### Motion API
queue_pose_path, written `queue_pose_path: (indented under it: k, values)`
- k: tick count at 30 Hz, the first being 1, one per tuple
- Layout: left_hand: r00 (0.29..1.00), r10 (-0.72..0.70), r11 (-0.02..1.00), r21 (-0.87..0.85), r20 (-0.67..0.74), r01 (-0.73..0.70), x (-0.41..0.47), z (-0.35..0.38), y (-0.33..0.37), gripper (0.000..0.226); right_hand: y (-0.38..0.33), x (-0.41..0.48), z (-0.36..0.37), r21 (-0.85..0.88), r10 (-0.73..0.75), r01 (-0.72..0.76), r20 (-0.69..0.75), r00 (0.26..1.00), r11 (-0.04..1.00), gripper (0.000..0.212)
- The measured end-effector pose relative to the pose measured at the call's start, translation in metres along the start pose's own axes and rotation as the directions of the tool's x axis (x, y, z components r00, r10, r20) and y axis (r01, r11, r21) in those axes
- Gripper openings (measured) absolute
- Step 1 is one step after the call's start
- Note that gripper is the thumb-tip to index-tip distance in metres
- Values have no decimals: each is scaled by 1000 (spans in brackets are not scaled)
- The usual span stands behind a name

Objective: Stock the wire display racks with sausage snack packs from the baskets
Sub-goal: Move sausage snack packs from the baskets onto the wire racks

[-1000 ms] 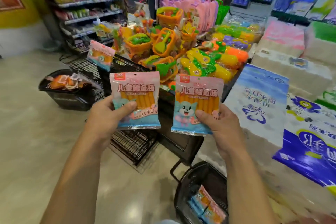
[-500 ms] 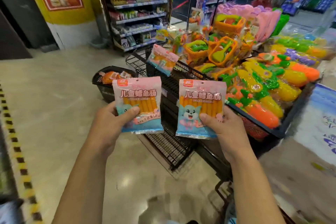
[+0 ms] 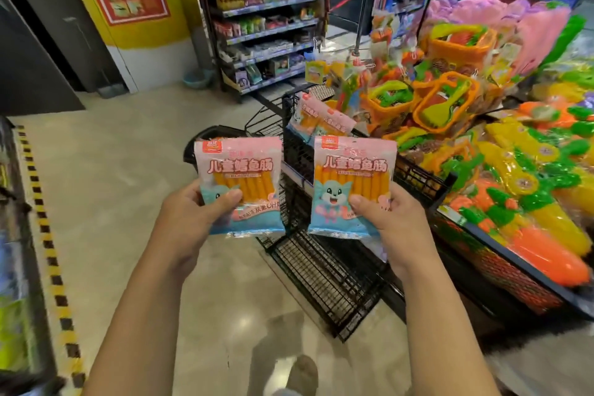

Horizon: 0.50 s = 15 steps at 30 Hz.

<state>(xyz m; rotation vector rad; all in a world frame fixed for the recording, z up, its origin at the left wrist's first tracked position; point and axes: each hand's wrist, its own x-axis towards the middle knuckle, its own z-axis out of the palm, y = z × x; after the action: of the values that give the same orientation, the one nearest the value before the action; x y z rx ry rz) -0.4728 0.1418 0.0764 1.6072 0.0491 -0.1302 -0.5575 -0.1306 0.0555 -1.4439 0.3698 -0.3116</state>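
Floor markings in yellow and black (image 3: 48,235) are seen at 9 o'clock, well apart from the work. Next, the left hand (image 3: 189,219) is closed on one sausage pack (image 3: 239,185), the thumb pressed across the lower front and the fingers hidden behind; the pack is held upright, facing the camera. Between the two packs, at 12 o'clock, the black wire rack (image 3: 324,270) is seen, with two more packs (image 3: 321,120) already leaning on its upper tier. A dark basket (image 3: 205,138) is partly hidden behind the left pack. The right hand (image 3: 395,222) is likewise closed on a second sausage pack (image 3: 352,185), pinched at its lower right corner. At 2 to 3 o'clock, a bin of plastic toys (image 3: 501,170) stands just beside the rack.

Several slips may be judged likely. The glossy film is gripped only near the bottom edge, so a pack could fold over or slide out as it is reached forward. The packs on the upper tier lean loosely and could be knocked off if nudged. A pack could also be set in the toy bin by mistake, since it adjoins the rack.
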Motion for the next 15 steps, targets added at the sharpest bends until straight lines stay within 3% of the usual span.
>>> queue_pose_path:
  k: [6, 15]
  values:
    - [998, 55, 998, 29, -6, -55, 84, 19, 18, 12, -3, 82, 13, -1, -13, 13, -19, 1000, 1000, 24]
    - [969, 19, 997, 71, 247, -37, 188, 84, 19, 17, 5, 141, -5, -14, 21, -25, -219, 975, 1000, 27]
